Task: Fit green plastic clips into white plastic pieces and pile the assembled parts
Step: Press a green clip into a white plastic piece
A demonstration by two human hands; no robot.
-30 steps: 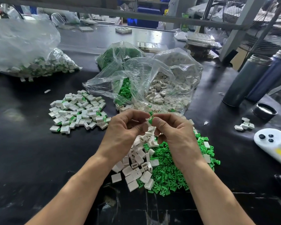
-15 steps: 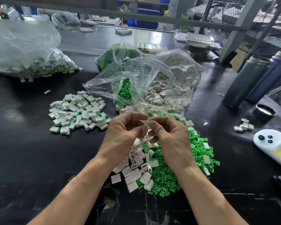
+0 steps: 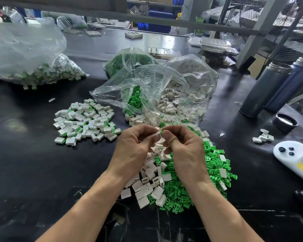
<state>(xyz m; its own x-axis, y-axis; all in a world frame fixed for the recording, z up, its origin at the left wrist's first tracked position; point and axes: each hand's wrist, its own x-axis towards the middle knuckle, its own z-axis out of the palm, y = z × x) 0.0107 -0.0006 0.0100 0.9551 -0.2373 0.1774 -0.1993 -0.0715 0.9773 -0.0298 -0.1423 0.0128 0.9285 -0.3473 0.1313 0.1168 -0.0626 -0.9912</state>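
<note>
Our left hand pinches a small white plastic piece; our right hand pinches a small green plastic clip. Skewed, it may jam or slip.

Single head-worn view, forward and down (close over the black table).

My left hand and right hand meet fingertip to fingertip above the heap of loose pieces and clips on the table. Pieces lie to the left in that heap, clips to the right. The pile of finished parts sits left of my hands. Behind the heap lie two open bags. A fuller bag lies far left behind. Two flasks stand to the right.
</note>
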